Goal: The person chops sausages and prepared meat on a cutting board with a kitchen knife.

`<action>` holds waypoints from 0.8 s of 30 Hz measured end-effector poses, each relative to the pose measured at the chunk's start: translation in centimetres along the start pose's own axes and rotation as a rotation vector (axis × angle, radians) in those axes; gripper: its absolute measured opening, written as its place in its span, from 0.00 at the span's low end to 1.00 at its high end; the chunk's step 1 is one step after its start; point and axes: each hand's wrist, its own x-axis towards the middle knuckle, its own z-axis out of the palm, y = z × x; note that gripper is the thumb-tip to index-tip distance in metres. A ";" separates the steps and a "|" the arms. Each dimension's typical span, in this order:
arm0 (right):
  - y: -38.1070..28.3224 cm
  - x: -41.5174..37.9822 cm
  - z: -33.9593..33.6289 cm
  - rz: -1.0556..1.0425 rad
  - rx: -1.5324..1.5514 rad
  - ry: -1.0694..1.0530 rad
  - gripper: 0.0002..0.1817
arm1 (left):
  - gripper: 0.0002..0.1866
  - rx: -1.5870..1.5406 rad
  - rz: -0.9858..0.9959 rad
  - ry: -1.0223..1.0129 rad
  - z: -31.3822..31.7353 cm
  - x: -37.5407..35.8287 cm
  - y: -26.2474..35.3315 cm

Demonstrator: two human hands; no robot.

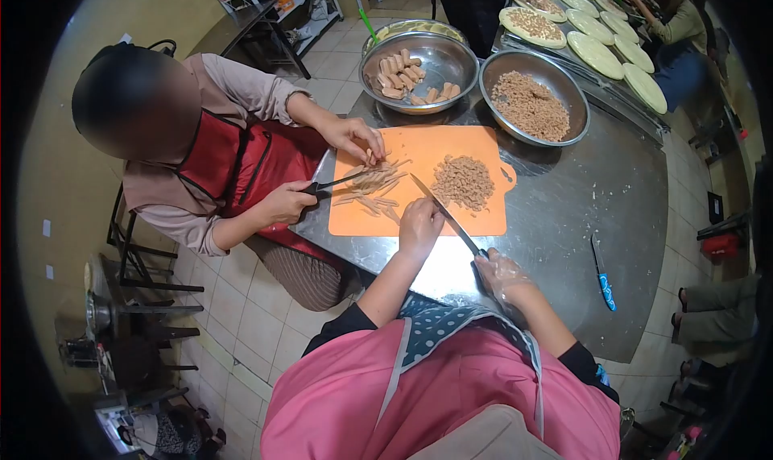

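Observation:
My right hand (501, 275), in a clear plastic glove, grips the black handle of a long kitchen knife (451, 217). Its blade slants up and left over the orange cutting board (366, 222). Close against the blade's left side is my left hand (421, 225), fingers curled together; what they hold, if anything, is hidden. A heap of finely chopped sausage (465, 183) lies right of the blade. On the board's left half are thin sausage strips (377, 188), where a co-worker's hands (326, 170) work with a black-handled knife (322, 187).
Behind the board stand a metal bowl of sausage pieces (400, 77) and a metal bowl of chopped sausage (531, 105). A blue-handled knife (604, 283) lies on the metal table (555, 315) at right. Round pale dough discs (596, 55) cover a farther table, with people beside it.

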 end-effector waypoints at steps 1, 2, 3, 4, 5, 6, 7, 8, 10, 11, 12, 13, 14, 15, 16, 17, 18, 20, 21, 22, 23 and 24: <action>-0.4 0.2 -0.1 -0.004 -0.016 0.015 0.27 | 0.03 -0.002 0.001 -0.002 -0.1 0.1 0.0; -0.6 0.4 -0.1 -0.009 -0.030 0.029 0.28 | 0.02 -0.001 0.002 -0.005 -0.2 0.1 0.1; -0.4 0.8 -0.2 -0.012 -0.029 0.028 0.28 | 0.02 0.002 0.002 -0.004 -0.3 0.0 0.1; 0.1 1.6 -0.3 -0.028 0.033 0.014 0.28 | 0.02 0.032 0.034 -0.012 -0.5 0.1 0.2; 0.9 2.6 -0.1 -0.043 0.094 -0.001 0.28 | 0.02 0.062 0.064 -0.019 -0.7 0.0 0.2; 1.2 3.2 0.3 -0.138 0.050 0.113 0.25 | 0.02 0.064 0.062 -0.017 -1.0 0.0 0.2; 1.7 3.3 0.3 -0.141 0.047 0.113 0.25 | 0.04 0.012 0.067 -0.045 -1.5 0.0 0.1; 2.3 3.1 0.1 -0.070 0.224 0.025 0.22 | 0.07 -0.038 0.069 -0.074 -2.0 0.0 -0.1; 1.9 1.6 -0.5 -0.063 0.526 -0.013 0.19 | 0.08 -0.022 0.066 -0.002 -3.4 0.1 0.0; 2.4 1.8 -0.3 -0.064 0.523 -0.019 0.19 | 0.09 -0.007 0.067 0.064 -4.1 0.2 -0.1; 3.3 2.2 -0.2 -0.120 0.406 0.044 0.20 | 0.09 -0.020 0.036 0.075 -4.9 0.4 -0.2; 3.9 2.4 -0.2 -0.178 0.288 0.108 0.21 | 0.09 -0.017 0.032 0.079 -5.7 0.6 -0.2; 4.2 2.2 -0.1 -0.182 0.284 0.105 0.21 | 0.08 -0.045 -0.055 0.070 -6.6 0.8 0.0; 4.3 1.9 0.0 -0.144 0.146 0.114 0.22 | 0.08 -0.073 -0.141 0.063 -7.4 0.9 0.0; 4.1 1.7 -0.1 -0.106 0.007 0.124 0.24 | 0.07 -0.093 -0.134 0.119 -7.6 0.9 -0.9; 3.6 1.2 -0.3 -0.113 0.004 0.121 0.24 | 0.07 -0.088 -0.138 0.125 -8.3 0.9 -1.2; 2.1 -0.2 -0.9 -0.101 -0.003 0.058 0.26 | 0.07 -0.072 -0.132 0.176 -9.1 1.1 -1.1; 0.5 -0.9 -0.8 -0.039 -0.053 -0.021 0.29 | 0.06 -0.040 -0.113 0.285 -10.0 1.1 -1.9; 0.5 -0.7 -0.5 -0.046 -0.057 -0.025 0.29 | 0.06 -0.035 -0.117 0.290 -10.3 1.0 -2.5; 0.7 -0.4 -0.1 -0.044 -0.050 0.004 0.29 | 0.06 -0.025 -0.128 0.310 -10.6 0.9 -3.0; 0.8 0.0 0.0 -0.042 -0.045 0.034 0.28 | 0.05 -0.016 -0.138 0.330 -10.8 0.8 -3.3; 0.9 0.3 -0.2 -0.047 -0.050 0.031 0.28 | 0.05 -0.001 -0.155 0.319 -11.2 0.7 -3.2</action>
